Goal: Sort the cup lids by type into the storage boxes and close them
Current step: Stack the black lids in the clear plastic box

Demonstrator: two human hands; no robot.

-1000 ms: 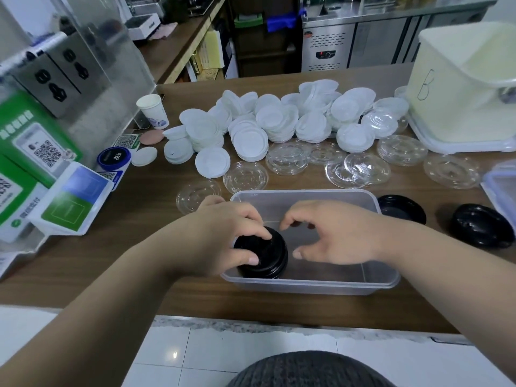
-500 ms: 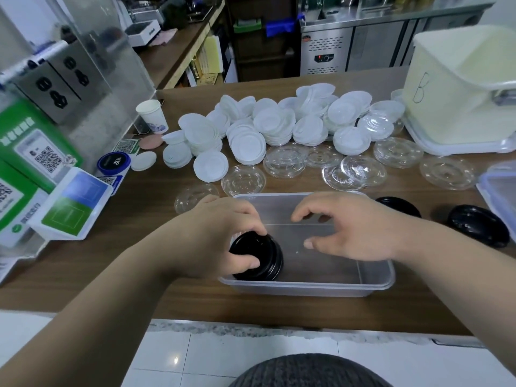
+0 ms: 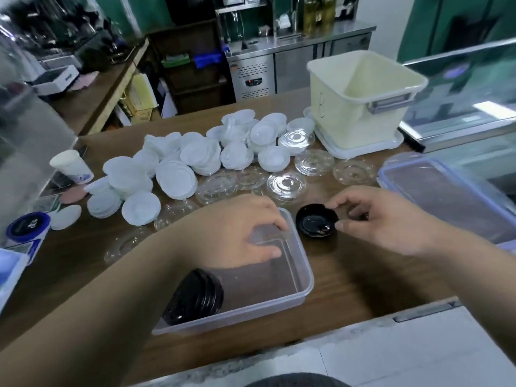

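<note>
A clear storage box (image 3: 300, 263) sits on the wooden counter in front of me. A stack of black lids (image 3: 195, 297) lies tilted in its near left corner. My left hand (image 3: 240, 230) hovers over the box with loosely curled fingers and holds nothing. Just right of the box, a single black lid (image 3: 314, 222) lies on the counter. My right hand (image 3: 385, 219) pinches that lid's right edge between thumb and forefinger.
White lids (image 3: 181, 163) are heaped across the counter's middle, with clear lids (image 3: 284, 185) in front of them. A cream bin (image 3: 363, 99) stands at the back right. A blue-rimmed box lid (image 3: 446, 196) lies at the right and a paper cup (image 3: 71, 166) at the left.
My left hand has let go of the black stack, which now lies in the box's corner. My right hand has left the box and reached the black lid to its right.
</note>
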